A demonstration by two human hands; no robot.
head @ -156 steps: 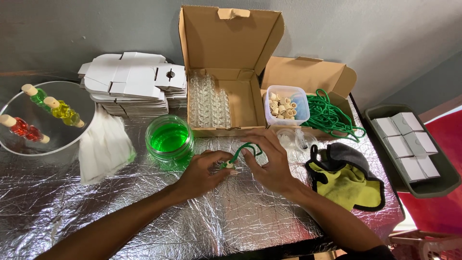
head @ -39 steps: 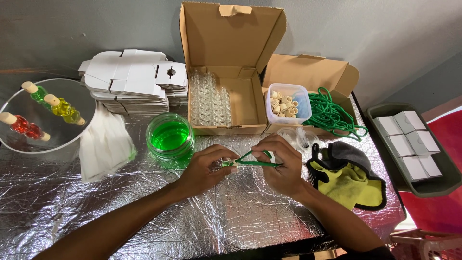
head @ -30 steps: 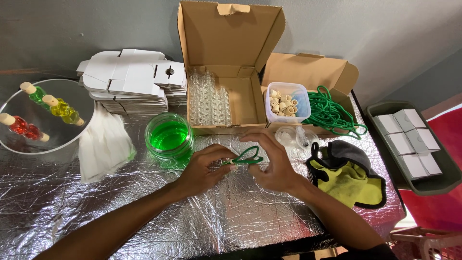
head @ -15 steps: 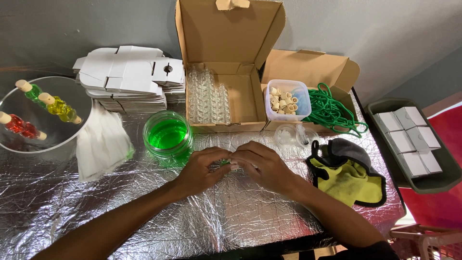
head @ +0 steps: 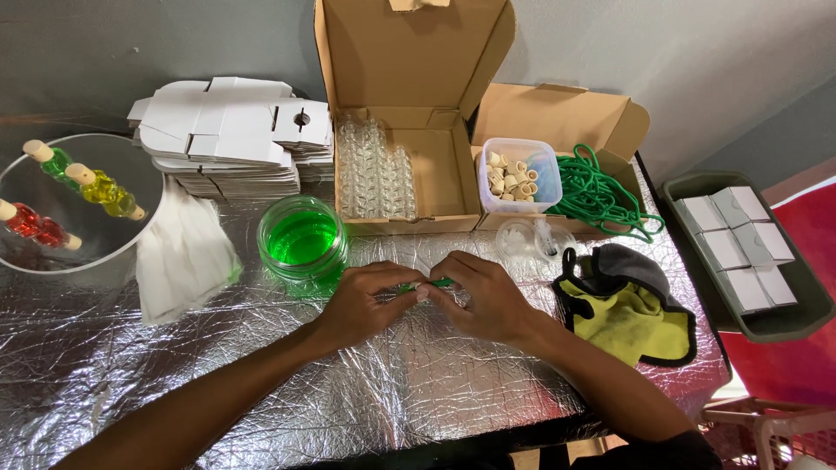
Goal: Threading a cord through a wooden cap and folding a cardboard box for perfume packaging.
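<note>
Containers first. Open cardboard box at far centre, lid up, w/ rows of small clear glass vials in its left part; right part bare cardboard. Just right of it a second open box holding a clear plastic tub of small cork stoppers & a heap of green cord that spills over the near edge. Glass jar of bright green liquid stands on the foil-covered counter, left of the hands & near them. Far left: a round clear bowl w/ corked bottles of green, yellow & red liquid lying in it. Right edge: dark grey tray w/ small white boxes in rows. Stack of flat white box blanks far left-centre; white cloth near the bowl; yellow-and-black cloth right of the hands; small clear item in front of the second box, too blurred to tell.

Hands meet mid-counter, near side of the jar. Left hand & right hand have fingers curled together, tips touching, pinched on a short piece of green cord between them; only a bit of it shows between the fingertips, rest hidden. Both wrists low over the foil.
</note>
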